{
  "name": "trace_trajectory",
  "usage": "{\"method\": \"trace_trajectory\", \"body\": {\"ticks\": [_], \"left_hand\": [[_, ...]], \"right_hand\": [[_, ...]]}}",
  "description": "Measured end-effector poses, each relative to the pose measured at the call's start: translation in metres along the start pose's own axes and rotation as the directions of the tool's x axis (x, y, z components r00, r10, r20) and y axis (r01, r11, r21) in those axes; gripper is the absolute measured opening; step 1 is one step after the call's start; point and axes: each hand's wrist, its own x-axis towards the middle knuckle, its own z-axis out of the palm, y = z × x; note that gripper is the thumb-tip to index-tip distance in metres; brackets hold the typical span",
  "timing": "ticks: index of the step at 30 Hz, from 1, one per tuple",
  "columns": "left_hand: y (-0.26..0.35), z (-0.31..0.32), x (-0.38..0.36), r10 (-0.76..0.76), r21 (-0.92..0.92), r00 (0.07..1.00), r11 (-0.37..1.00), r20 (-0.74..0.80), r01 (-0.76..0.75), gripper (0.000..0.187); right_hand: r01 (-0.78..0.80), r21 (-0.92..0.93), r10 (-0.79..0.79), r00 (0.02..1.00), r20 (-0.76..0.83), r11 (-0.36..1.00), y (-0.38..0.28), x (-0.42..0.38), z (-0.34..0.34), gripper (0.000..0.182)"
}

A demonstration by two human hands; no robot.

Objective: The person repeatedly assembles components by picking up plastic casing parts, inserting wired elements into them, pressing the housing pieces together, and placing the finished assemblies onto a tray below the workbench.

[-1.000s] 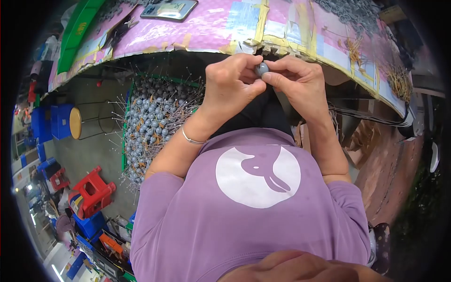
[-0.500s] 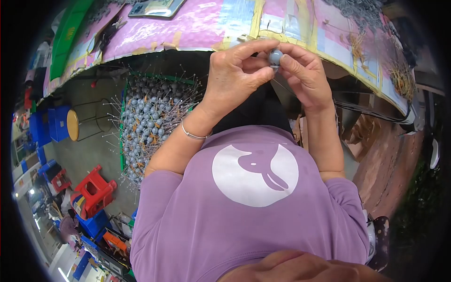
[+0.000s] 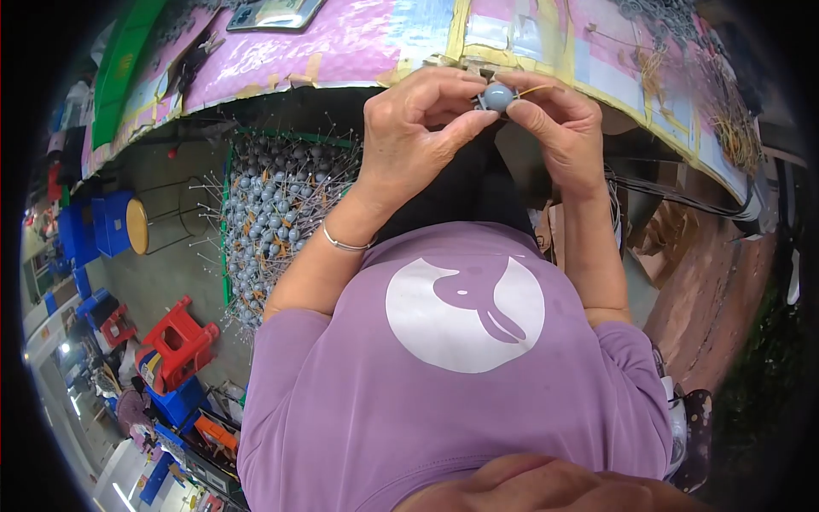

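bead [image 3: 498, 96], small, round and grey-blue, sat at upper centre of the frame, pinched from both sides. left hand [image 3: 409, 136] closed thumb and forefinger on its left side; right hand [image 3: 559, 128] pinched its right side, the fingertips of the two hands almost touching around it. a thin yellowish wire [image 3: 536, 88] stuck out of the bead toward the upper right, lying close to level, its long axis running left to right; the fingers hid the other end. just behind the hands ran the taped edge of a pink-covered table [image 3: 358, 43]. below left of the hands, a green-rimmed tray [image 3: 273, 213] was heaped with like grey beads on wires, bristling outward. a silver bracelet [image 3: 341, 243] circled the left wrist. the purple shirt [image 3: 452, 375] filled the lower frame, and a red stool [image 3: 175, 333] stood at lower left.
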Motion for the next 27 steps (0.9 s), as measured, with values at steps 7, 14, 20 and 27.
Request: {"method": "trace_trajectory", "body": {"ticks": [7, 14, 20, 27], "left_hand": [[0.042, -0.022, -0.022, -0.245, -0.07, 0.956, 0.964, 0.161, 0.258, 0.022], [0.054, -0.032, -0.045, -0.115, 0.028, 0.99, 0.993, 0.082, 0.113, 0.02], [0.065, -0.051, -0.053, -0.153, 0.034, 0.988, 0.988, -0.027, 0.154, 0.019], [0.085, -0.125, -0.11, -0.363, 0.147, 0.907, 0.906, -0.214, 0.397, 0.017]], "right_hand": [[0.117, -0.113, -0.09, 0.971, 0.221, 0.987, -0.014, -0.01, 0.005, 0.02], [0.06, -0.021, -0.048, 0.931, 0.362, 0.998, -0.019, -0.008, 0.021, 0.019], [-0.03, 0.018, 0.023, 0.957, 0.289, 0.999, -0.006, -0.003, 0.042, 0.016], [-0.082, -0.055, 0.096, 0.927, 0.361, 0.995, -0.006, -0.01, 0.098, 0.036]]}}
